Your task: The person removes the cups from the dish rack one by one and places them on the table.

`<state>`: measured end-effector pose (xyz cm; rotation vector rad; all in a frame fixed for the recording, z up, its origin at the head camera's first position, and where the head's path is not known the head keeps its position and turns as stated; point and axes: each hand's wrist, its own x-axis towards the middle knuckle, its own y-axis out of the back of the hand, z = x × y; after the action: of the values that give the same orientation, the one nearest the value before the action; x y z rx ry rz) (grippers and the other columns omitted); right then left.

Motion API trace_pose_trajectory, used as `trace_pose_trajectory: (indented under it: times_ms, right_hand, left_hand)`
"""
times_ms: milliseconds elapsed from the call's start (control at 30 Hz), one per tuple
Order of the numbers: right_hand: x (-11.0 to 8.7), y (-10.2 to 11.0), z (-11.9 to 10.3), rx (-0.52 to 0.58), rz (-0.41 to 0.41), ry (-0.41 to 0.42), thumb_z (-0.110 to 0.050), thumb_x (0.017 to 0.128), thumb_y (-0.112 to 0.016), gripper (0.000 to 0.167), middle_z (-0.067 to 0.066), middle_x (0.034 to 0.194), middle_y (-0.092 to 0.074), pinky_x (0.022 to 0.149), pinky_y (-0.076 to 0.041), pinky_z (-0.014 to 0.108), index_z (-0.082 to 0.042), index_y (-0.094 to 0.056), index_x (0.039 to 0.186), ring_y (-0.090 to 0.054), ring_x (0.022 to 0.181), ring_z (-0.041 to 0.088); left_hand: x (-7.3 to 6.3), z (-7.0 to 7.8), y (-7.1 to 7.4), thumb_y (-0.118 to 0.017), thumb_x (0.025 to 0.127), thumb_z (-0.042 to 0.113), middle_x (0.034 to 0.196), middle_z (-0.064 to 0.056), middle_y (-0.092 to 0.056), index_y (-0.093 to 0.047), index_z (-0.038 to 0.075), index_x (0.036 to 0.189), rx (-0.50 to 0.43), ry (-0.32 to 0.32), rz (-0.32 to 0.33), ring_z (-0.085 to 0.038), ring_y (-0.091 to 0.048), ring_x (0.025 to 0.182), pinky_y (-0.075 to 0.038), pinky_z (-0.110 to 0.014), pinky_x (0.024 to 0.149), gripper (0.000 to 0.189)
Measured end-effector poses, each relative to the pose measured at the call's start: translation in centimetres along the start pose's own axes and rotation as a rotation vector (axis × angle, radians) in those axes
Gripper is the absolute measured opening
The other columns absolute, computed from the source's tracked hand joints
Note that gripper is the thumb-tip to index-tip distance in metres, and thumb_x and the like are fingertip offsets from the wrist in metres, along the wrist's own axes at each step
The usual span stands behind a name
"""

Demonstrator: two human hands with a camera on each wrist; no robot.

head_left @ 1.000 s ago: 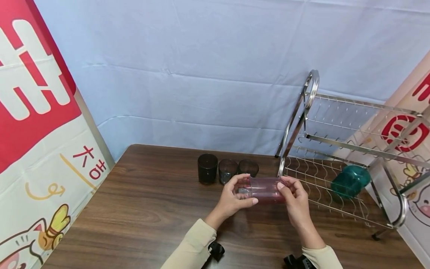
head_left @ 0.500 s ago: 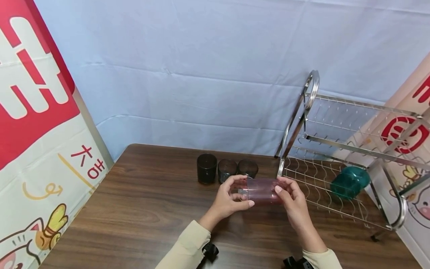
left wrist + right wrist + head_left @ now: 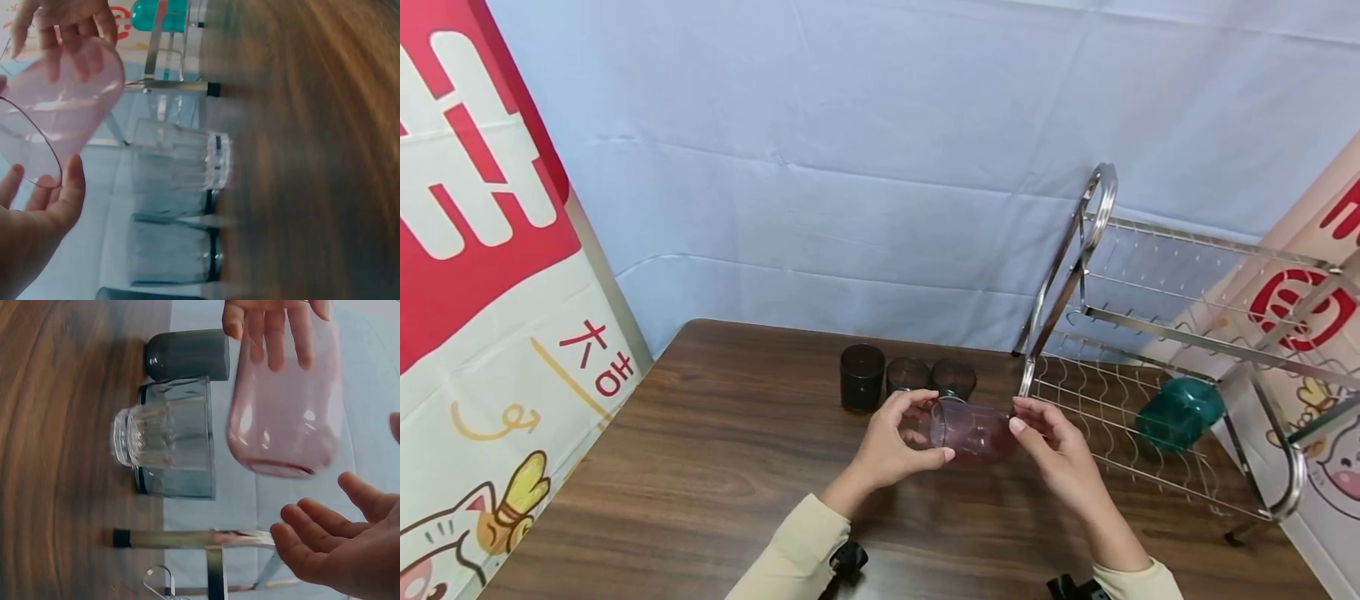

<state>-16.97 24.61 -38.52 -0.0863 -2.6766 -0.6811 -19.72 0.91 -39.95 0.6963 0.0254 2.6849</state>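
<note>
A pink see-through glass is held on its side above the table. My left hand grips it round the rim end, with thumb and fingers on opposite sides. My right hand is beside the base end, its fingers spread and apart from the glass in the right wrist view. Behind the pink glass stand a dark tumbler and two grey glasses, the left one and the right one. A small clear faceted glass stands in front of them, mostly hidden in the head view.
A two-tier metal dish rack stands on the right of the wooden table. On its lower tier lies a teal glass. A pale blue cloth hangs behind, with printed banners at both sides.
The pink glass has shifted left and tilted with my left hand. My right hand's thumb, earlier on the glass, has come away from its base end.
</note>
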Motion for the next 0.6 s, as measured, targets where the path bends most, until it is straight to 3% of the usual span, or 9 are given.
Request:
trace_pose_trajectory:
  times_ms: [167,267,333,500,600]
  right_hand:
    - [0.0,1.0,-0.4,-0.157,-0.06,-0.028,-0.017,0.092,-0.061,0.036,0.017,0.113,-0.06,0.08,-0.045,0.022,-0.001,-0.055,0.123,-0.054,0.104,0.025]
    - [0.0,1.7,-0.6,-0.249,-0.093,-0.052,-0.022,0.09,-0.063,0.04,0.016,0.116,-0.059,0.08,-0.046,0.033,-0.004,-0.055,0.124,-0.054,0.105,0.029]
    - [-0.1,2.2,-0.7,-0.297,-0.117,-0.064,-0.024,0.089,-0.064,0.042,0.018,0.117,-0.058,0.074,-0.046,0.039,-0.005,-0.055,0.126,-0.056,0.096,0.028]
    - [-0.4,3.4,-0.5,-0.417,-0.16,-0.054,-0.027,0.088,-0.066,0.045,0.02,0.12,-0.055,0.072,-0.043,0.047,-0.006,-0.055,0.125,-0.055,0.095,0.032]
    - [-0.4,4.0,-0.3,-0.465,-0.182,-0.028,-0.027,0.087,-0.067,0.044,0.02,0.12,-0.056,0.079,-0.041,0.054,-0.004,-0.057,0.123,-0.051,0.108,0.039]
  left_hand:
    - [-0.2,1.5,1.1,-0.079,0.067,0.001,0.11,-0.021,-0.051,-0.054,0.0,0.124,0.106,0.032,-0.007,-0.041,-0.053,0.094,-0.052,-0.043,0.069,0.062]
    - [-0.4,2.0,1.8,-0.078,0.068,0.002,0.109,-0.02,-0.051,-0.054,0.0,0.124,0.152,0.043,-0.024,-0.04,-0.053,0.095,-0.051,-0.044,0.068,0.061]
    - [-0.5,2.0,2.4,-0.078,0.069,0.003,0.11,-0.019,-0.052,-0.054,0.002,0.125,0.18,0.052,-0.033,-0.038,-0.053,0.095,-0.051,-0.045,0.068,0.061]
    - [-0.5,-0.5,3.7,-0.08,0.069,0.016,0.108,-0.011,-0.052,-0.055,0.009,0.127,0.261,0.051,-0.031,-0.027,-0.054,0.093,-0.052,-0.034,0.065,0.063]
    - [-0.5,-1.7,4.4,-0.081,0.068,0.02,0.108,-0.008,-0.052,-0.056,0.012,0.127,0.299,0.055,-0.029,-0.024,-0.055,0.092,-0.051,-0.03,0.064,0.064]
